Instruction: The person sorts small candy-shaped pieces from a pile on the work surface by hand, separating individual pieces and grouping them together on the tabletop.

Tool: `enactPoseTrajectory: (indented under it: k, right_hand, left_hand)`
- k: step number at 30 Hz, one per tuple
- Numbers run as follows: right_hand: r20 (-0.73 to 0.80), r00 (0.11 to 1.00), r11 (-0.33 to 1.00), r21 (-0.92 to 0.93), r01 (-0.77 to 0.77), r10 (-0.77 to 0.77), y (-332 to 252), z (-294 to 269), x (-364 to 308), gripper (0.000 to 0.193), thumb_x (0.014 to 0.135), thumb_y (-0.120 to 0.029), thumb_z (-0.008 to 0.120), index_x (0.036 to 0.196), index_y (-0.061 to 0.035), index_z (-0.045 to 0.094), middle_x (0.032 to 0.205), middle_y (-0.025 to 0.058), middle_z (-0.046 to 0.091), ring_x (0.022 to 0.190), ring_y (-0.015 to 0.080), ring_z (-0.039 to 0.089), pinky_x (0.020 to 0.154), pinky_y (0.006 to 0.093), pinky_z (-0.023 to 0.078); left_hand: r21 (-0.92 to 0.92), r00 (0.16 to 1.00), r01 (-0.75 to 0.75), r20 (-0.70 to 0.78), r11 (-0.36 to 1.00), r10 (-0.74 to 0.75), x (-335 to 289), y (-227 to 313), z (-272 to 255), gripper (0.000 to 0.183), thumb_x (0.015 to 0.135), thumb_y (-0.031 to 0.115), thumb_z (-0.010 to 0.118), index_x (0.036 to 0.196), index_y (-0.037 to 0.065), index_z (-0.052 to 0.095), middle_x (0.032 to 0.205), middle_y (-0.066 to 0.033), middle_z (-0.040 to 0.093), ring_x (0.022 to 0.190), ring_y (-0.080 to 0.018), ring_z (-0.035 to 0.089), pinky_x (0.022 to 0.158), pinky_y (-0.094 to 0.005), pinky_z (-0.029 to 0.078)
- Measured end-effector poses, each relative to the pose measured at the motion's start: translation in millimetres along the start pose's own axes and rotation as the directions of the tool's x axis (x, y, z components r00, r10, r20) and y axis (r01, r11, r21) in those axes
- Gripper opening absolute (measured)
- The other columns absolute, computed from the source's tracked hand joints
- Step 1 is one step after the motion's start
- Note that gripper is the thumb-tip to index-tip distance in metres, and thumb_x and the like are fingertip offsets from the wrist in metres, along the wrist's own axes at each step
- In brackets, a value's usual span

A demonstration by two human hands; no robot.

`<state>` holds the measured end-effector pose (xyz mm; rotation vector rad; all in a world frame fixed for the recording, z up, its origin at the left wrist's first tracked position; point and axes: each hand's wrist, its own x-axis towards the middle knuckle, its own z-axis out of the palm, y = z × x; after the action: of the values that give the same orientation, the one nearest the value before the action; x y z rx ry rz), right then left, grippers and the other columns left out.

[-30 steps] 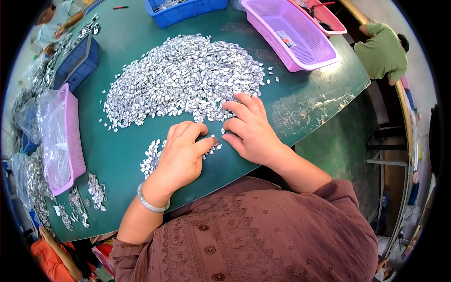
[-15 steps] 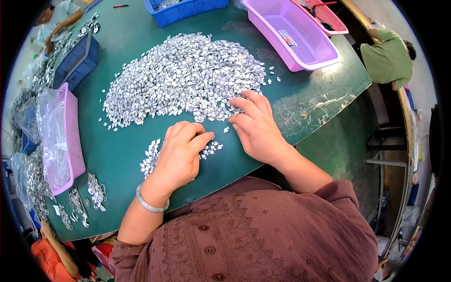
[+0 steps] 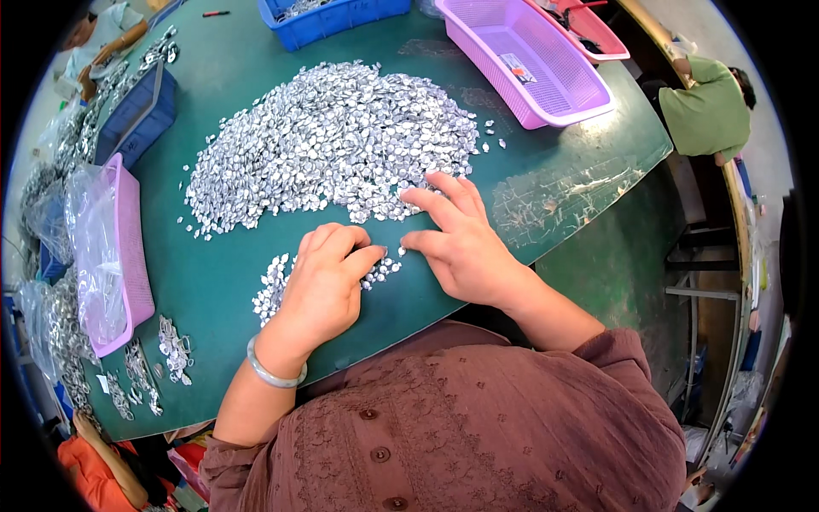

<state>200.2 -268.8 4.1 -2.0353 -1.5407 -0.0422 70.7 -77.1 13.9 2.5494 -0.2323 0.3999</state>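
A wide heap of small silvery metal pieces point(image 3: 324, 136) lies on the green table in front of me. Nearer to me is a smaller group of the same pieces point(image 3: 270, 290), partly covered by my left hand point(image 3: 324, 277). That hand is curled with its fingertips turned down, and whatever they grip is hidden. My right hand point(image 3: 469, 247) has its fingers spread at the heap's near right edge. Its thumb is lower, close to one loose piece point(image 3: 402, 252) between my two hands.
A purple basket point(image 3: 546, 111) and a blue bin point(image 3: 341, 30) stand at the far side. On the left are a pink basket point(image 3: 132, 256) with plastic bags, a dark blue bin point(image 3: 136, 119) and metal clips point(image 3: 175, 350). Other people sit around, one in green point(image 3: 708, 107).
My right hand has drawn back from the heap toward me and slightly left, its thumb now by the loose piece, which lies nearer the small group. My left hand has barely moved.
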Motion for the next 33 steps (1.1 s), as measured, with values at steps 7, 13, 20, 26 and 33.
enactPoseTrajectory:
  k: [7, 13, 20, 26, 33]
  right_hand:
    - [-0.031, 0.997, 0.99, -0.118, -0.076, 0.073, -0.7, 5.4, 7.8, 0.023, 0.079, -0.003, 0.063, 0.1, -0.0067, 0.071, 0.137, 0.0154, 0.05, 0.136, 0.0419, 0.035, 0.11, 0.0631, 0.026]
    - [-0.057, 0.996, 0.993, -0.088, -0.073, 0.068, 4.2, 4.9, 6.5, 0.022, 0.078, -0.001, 0.062, 0.098, -0.0059, 0.071, 0.136, 0.0153, 0.051, 0.135, 0.0422, 0.036, 0.11, 0.0628, 0.027]
    - [-0.052, 0.997, 0.996, -0.061, -0.06, 0.057, 1.4, 3.5, 6.9, 0.021, 0.078, 0.0, 0.062, 0.097, -0.0053, 0.07, 0.135, 0.0153, 0.052, 0.135, 0.0423, 0.036, 0.11, 0.0623, 0.027]
    - [-0.038, 0.998, 0.995, -0.084, -0.058, 0.055, 0.9, 5.1, 6.7, 0.021, 0.077, -0.002, 0.063, 0.096, -0.0059, 0.071, 0.135, 0.0156, 0.052, 0.136, 0.0423, 0.036, 0.111, 0.0625, 0.027]
    - [-0.055, 0.998, 0.998, -0.055, -0.018, 0.015, 2.4, 7.1, 15.3, 0.014, 0.078, -0.006, 0.066, 0.091, -0.0049, 0.071, 0.135, 0.0157, 0.052, 0.135, 0.0426, 0.036, 0.111, 0.0627, 0.026]
  left_hand:
    - [0.052, 0.999, 0.003, 0.036, 0.999, -0.005, 1.2, 4.6, 1.6, 0.037, 0.076, -0.006, 0.057, 0.108, 0.005, 0.071, 0.103, -0.0096, 0.061, 0.098, -0.0288, 0.057, 0.089, -0.0392, 0.043]
    - [0.04, 0.998, -0.004, 0.068, 0.999, 0.002, 0.7, 7.6, 1.1, 0.031, 0.079, 0.0, 0.06, 0.104, 0.01, 0.075, 0.104, -0.0092, 0.061, 0.1, -0.0279, 0.057, 0.09, -0.0391, 0.043]
    - [0.008, 0.998, -0.006, 0.057, 1.0, 0.005, -0.1, 4.6, 1.3, 0.03, 0.076, -0.001, 0.062, 0.099, 0.011, 0.076, 0.103, -0.0083, 0.062, 0.098, -0.0276, 0.057, 0.09, -0.0388, 0.043]
    - [-0.016, 1.0, -0.007, 0.01, 1.0, 0.007, -1.7, 1.8, 0.8, 0.031, 0.075, -0.005, 0.061, 0.098, 0.008, 0.075, 0.1, -0.0077, 0.062, 0.095, -0.0274, 0.058, 0.088, -0.039, 0.043]
    - [-0.011, 1.0, 0.0, -0.007, 1.0, 0.0, 0.4, 0.3, 1.4, 0.033, 0.073, -0.008, 0.057, 0.1, 0.005, 0.073, 0.098, -0.0087, 0.061, 0.094, -0.028, 0.057, 0.087, -0.0394, 0.043]
